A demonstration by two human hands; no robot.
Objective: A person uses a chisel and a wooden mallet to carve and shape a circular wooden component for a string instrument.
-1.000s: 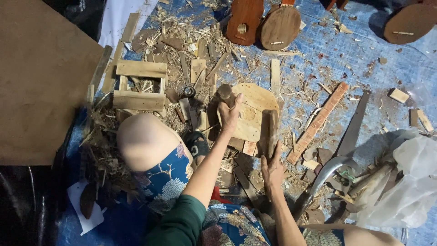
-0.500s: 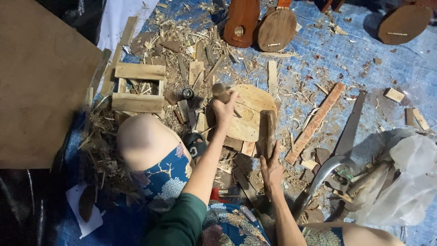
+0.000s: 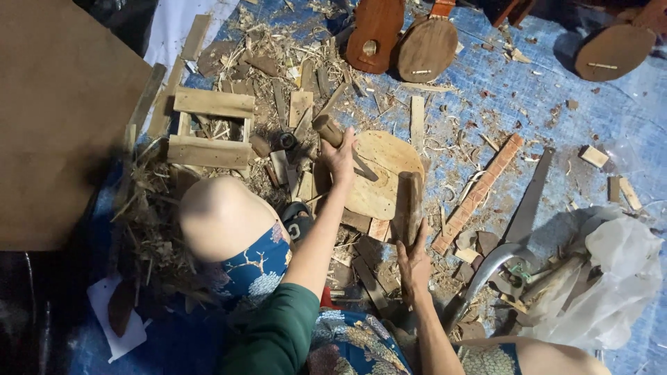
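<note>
head cam | looks steeply down | near, over lap | single view, nothing shared

Blue tarp [image 3: 556, 104] covers the floor, littered with wood shavings [image 3: 278, 62] and offcuts. On it lie a wooden frame [image 3: 208, 128], a round chopping block [image 3: 379, 173], a notched strip [image 3: 476, 194], a saw [image 3: 507, 236], brown instrument bodies [image 3: 427, 45] at the top, and a plastic bag [image 3: 611, 278] at right.
</note>
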